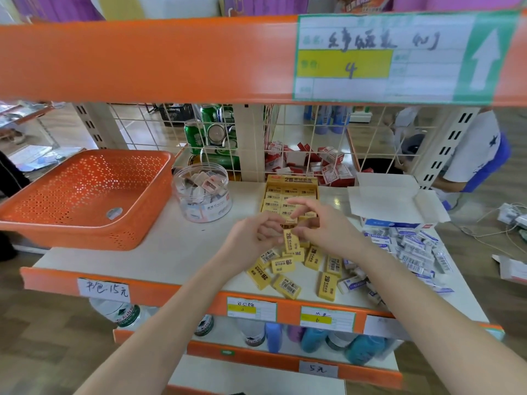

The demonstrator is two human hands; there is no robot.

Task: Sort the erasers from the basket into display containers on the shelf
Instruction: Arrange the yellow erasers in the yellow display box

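Yellow box (291,182): held rows of erasers (275,203).
Jar (203,196): held small wrapped pieces.
Your fingers: left hand (252,235), right hand (323,228) pinched one eraser (290,240).

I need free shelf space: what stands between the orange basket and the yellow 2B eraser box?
In the head view, a clear round tub of small wrapped items stands between the orange basket and the yellow box.
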